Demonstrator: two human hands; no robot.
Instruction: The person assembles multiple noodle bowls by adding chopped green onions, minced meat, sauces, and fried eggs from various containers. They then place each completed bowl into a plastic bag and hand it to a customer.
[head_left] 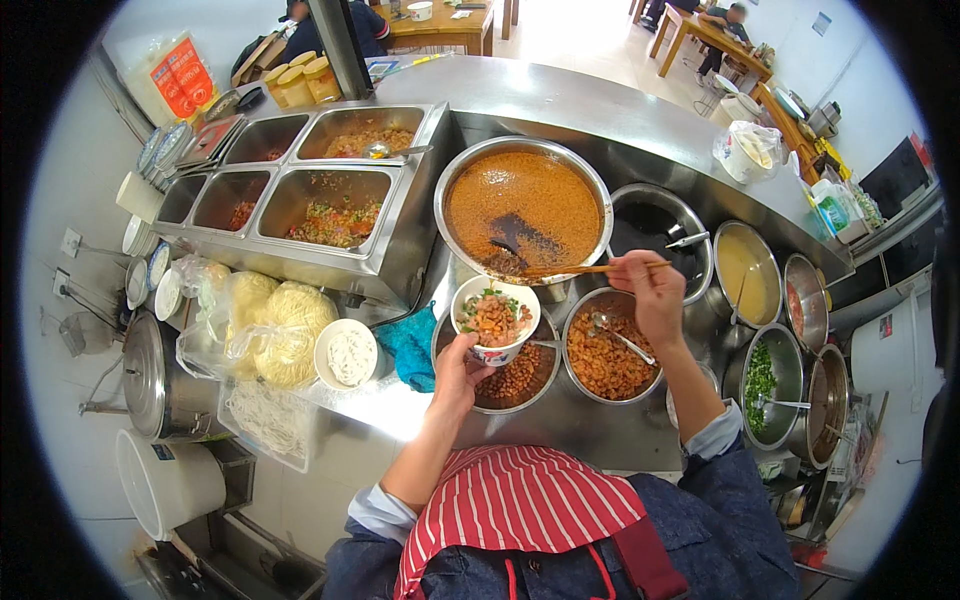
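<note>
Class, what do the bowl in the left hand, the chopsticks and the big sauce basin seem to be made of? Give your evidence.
Bowl: perhaps coated paper or plastic, smooth; its white, printed wall leaves this open.
Chopsticks: probably wood or bamboo, dull; the warm brown colour suggests it.
Basin: likely stainless steel, polished; its silvery rim catches bright light.

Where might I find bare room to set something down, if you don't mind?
The raised steel counter is bare beyond the sauce basin, left of the bagged tub; a narrow worktop strip shows below the brown-food bowl. Crowded: around the greens bowl and bagged noodles.
</note>
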